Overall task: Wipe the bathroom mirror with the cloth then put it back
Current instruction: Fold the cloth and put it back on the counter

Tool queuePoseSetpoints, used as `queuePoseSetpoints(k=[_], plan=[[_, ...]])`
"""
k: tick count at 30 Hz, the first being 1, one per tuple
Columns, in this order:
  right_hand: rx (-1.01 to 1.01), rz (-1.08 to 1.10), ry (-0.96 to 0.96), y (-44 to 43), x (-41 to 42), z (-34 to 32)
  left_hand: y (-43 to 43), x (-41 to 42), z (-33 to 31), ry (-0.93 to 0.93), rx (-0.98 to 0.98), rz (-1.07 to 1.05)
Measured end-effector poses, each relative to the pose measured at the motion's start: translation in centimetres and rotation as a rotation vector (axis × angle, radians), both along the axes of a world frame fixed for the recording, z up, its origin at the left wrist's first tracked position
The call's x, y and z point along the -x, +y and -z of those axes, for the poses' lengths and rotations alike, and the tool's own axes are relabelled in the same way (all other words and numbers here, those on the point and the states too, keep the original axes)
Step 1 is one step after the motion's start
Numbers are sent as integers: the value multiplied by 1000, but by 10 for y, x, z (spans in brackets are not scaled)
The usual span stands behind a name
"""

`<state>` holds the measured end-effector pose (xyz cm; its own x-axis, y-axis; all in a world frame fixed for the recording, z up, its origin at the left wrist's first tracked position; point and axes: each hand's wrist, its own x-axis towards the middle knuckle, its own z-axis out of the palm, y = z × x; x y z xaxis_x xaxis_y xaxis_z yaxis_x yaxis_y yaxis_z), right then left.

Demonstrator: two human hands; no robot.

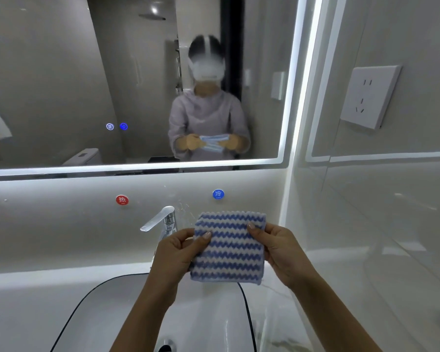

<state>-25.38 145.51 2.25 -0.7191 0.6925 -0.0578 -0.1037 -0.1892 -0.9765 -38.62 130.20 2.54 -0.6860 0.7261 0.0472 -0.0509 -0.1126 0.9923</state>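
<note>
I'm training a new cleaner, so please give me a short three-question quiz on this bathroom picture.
1. True or false: the left hand and right hand both hold the cloth.
2. Where is the cloth? A) in a bucket B) over the sink C) on a hook
3. Fill in: the sticker left of the tap is ____.

Key: 1 true; 2 B; 3 red.

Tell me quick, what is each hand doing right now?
Left hand: closed, pinching the left edge of the folded blue-and-white zigzag-striped cloth.
Right hand: closed, pinching the same cloth's right edge.
</note>
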Motion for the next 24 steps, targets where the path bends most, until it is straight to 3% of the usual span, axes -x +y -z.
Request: queuePoseSetpoints(k=[11,17,24], plan=[[-25,120,-54,33,6,16,32,-5,20,-88,-6,-11],[43,157,-160,55,3,55,60,-12,60,-212,98,-23],[67,47,-283,79,-17,110,92,-23,120,-379,236,-23]])
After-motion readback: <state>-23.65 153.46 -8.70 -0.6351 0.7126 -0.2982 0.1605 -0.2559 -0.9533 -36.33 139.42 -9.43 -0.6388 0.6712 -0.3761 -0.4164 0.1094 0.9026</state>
